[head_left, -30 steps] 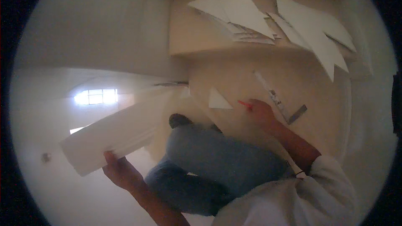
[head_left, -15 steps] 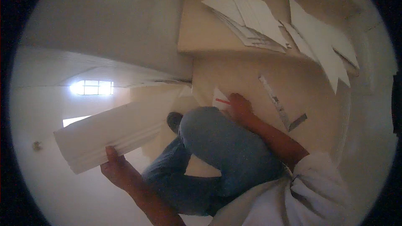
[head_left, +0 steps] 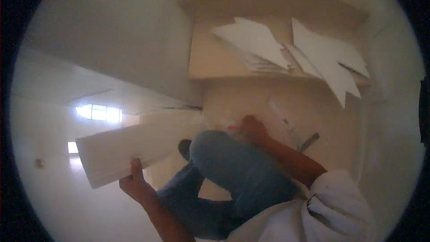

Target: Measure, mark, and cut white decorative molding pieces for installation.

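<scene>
Left hand: grip closed on the near edge of a long white panel, which extends left of the bent knee. Right hand, blurred — grip closed around a slim red tool just beyond the knee; an L-shaped ruler lies to its right, and pointed white sheets lie on the step beyond.

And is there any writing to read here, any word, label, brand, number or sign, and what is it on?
None that I can read.
L-shaped tool: dark marks on its long arm, too blurred to tell whether they are print.
Red stick: too small and blurred.
Long white panel and cut white sheets: no lettering visible.
</scene>
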{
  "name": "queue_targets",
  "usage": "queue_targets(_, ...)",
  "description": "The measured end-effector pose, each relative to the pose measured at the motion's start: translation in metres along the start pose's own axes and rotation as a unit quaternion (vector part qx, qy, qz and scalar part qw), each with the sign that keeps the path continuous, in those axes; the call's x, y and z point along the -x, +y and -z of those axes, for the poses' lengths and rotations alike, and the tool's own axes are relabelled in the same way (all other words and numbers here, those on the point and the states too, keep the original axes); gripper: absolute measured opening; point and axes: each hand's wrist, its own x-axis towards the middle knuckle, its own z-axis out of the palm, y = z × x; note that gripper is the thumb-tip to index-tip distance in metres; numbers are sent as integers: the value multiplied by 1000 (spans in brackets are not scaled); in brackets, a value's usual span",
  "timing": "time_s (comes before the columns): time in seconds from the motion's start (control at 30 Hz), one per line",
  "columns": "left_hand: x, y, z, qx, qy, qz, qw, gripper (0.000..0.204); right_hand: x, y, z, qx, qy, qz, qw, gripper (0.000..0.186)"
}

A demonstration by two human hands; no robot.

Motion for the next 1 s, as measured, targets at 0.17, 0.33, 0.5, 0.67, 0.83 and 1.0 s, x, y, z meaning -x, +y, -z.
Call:
queue_targets(0.17,-16,-9,8,72,22,-35,997,26,17,-9,6,-24,65,62,996,24)
queue_targets(0.33,-9,15,-17,-63,-35,-73,995,32,-13,53,14,22,52,95,994,31)
queue_targets(0.5,-20,40,-72,-61,-148,-88,983,27,-9,135,25,168,28,18,985,37)
queue_targets(0.67,-36,-17,-109,-128,-256,-209,935,21,53,110,82,111,55,23,992,35)
queue_targets(0.83,-65,-70,-145,-40,-376,-194,905,32,29,118,63,89,-94,-168,977,35)
queue_targets(1.0,-97,-141,-211,-31,-426,-66,902,28,16,94,74,63,-59,-172,981,42)
